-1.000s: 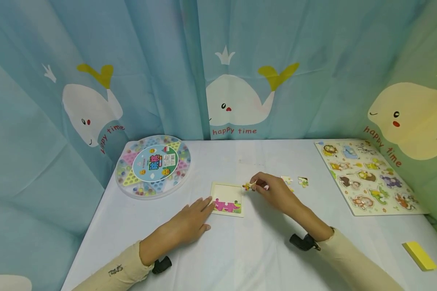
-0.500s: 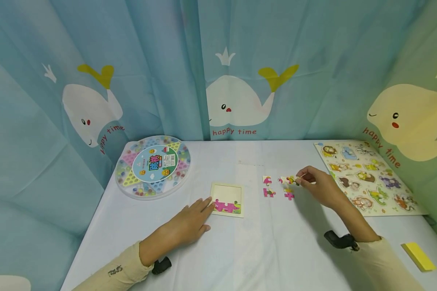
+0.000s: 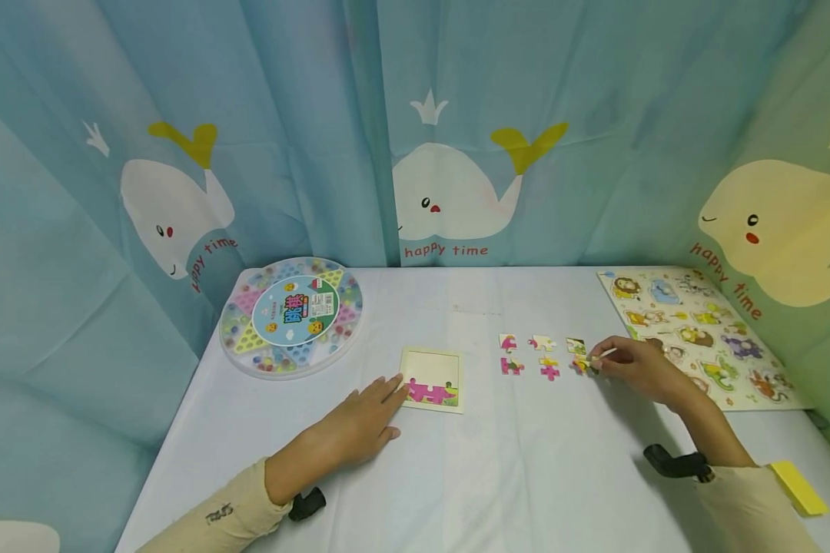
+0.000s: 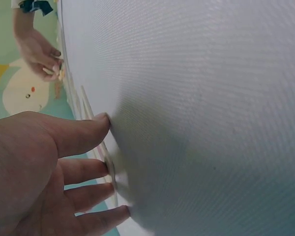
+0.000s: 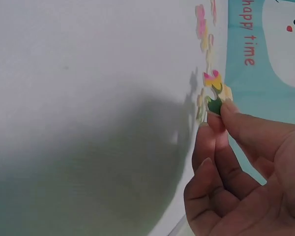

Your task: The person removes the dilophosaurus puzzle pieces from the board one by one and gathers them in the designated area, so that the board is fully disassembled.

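My left hand [image 3: 361, 421] rests its fairly straight fingers on the left edge of a small square puzzle tray [image 3: 432, 365]. Joined pink and green pieces [image 3: 432, 394] lie along the tray's near side. Off to the right, my right hand [image 3: 638, 370] pinches a jigsaw piece [image 5: 214, 93] between thumb and fingers. That piece is yellow, pink and dark green. It hovers at or just over the table in the head view; whether it touches the cloth I cannot tell. Several loose jigsaw pieces [image 3: 512, 366] lie in two rows between the tray and this hand.
A round Chinese checkers board [image 3: 290, 316] lies at the back left. On the right is an animal picture board [image 3: 698, 334], partly behind my right hand. A yellow block [image 3: 798, 488] sits near the right edge, partly hidden by my sleeve. A whale-print curtain [image 3: 456, 192] hangs behind.
My right hand has carried the jigsaw piece rightward from beside the tray, past the loose pieces, then slightly nearer to me at the end of their rows. My left hand stays put.
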A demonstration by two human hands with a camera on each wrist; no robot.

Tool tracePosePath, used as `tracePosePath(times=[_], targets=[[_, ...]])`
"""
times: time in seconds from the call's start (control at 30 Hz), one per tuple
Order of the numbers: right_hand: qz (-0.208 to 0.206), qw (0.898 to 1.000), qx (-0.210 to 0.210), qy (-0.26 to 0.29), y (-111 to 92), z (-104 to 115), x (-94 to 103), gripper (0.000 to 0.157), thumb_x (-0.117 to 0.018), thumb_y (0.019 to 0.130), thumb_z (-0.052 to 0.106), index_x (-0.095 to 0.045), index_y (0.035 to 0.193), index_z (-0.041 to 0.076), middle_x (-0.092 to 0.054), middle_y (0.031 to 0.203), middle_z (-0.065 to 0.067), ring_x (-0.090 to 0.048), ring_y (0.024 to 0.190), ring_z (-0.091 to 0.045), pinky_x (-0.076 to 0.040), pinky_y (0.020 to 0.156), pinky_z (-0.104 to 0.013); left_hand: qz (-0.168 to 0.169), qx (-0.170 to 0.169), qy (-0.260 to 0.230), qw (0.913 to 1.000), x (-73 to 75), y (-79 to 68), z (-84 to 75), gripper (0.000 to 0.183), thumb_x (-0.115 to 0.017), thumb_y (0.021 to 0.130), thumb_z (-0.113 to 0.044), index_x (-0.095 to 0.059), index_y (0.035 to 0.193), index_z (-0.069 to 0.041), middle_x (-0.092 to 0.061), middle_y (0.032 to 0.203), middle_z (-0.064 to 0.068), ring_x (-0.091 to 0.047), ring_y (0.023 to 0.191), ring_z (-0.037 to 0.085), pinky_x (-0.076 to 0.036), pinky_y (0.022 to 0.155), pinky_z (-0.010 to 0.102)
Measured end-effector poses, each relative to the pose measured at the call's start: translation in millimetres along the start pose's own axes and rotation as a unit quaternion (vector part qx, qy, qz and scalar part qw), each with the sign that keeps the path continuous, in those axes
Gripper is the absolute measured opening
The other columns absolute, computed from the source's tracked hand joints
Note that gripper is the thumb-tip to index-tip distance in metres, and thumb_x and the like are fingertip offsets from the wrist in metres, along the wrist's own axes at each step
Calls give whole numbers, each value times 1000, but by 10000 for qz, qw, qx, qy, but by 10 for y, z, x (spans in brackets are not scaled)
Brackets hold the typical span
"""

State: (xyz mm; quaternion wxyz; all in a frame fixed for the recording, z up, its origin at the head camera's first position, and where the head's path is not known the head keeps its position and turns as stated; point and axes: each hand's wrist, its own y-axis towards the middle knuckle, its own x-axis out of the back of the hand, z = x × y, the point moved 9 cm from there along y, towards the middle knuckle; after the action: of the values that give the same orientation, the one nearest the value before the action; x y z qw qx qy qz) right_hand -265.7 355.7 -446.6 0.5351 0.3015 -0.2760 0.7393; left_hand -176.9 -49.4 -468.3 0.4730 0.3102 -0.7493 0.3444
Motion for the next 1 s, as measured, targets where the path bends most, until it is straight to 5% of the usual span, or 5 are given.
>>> tracePosePath(times=[0.13, 0.37, 0.7, 1.0], targets=[[113, 9999, 40, 110, 28, -45, -74, 14, -66, 104, 8, -68, 114, -2, -70, 99, -9, -58, 80, -6, -49, 68, -25, -5, 8, 12, 10000, 7, -1, -4, 65, -63, 107, -31, -40, 162, -6, -34, 171, 14, -34, 156, 39, -39, 117, 64], [-81, 9976, -111, -683, 47, -26, -128, 11, -69, 101, 6, -68, 109, -1, -72, 100, -12, -62, 91, -19, -49, 70, -27, 15, 36, -40, 10000, 2, -7, 0, 65, -62, 107, -31, -39, 163, -6, -33, 172, 13, -33, 157, 39, -38, 118, 64], [-372, 9933, -47, -1093, 45, 50, -172, 10, -71, 99, 5, -69, 107, -1, -70, 92, -10, -60, 82, -18, -48, 66, -32, -8, 32, 22, 10000, 6, -3, -4, 65, -63, 107, -31, -40, 162, -6, -34, 171, 13, -35, 156, 39, -39, 118, 64], [-464, 9949, 29, -899, 155, 442, -331, 21, -67, 103, 12, -65, 117, -5, -71, 92, -12, -64, 81, -21, -49, 65, -35, -9, 20, 80, 10000, 5, 1, -7, 65, -63, 107, -30, -40, 162, -5, -34, 171, 14, -36, 156, 39, -41, 117, 64]])
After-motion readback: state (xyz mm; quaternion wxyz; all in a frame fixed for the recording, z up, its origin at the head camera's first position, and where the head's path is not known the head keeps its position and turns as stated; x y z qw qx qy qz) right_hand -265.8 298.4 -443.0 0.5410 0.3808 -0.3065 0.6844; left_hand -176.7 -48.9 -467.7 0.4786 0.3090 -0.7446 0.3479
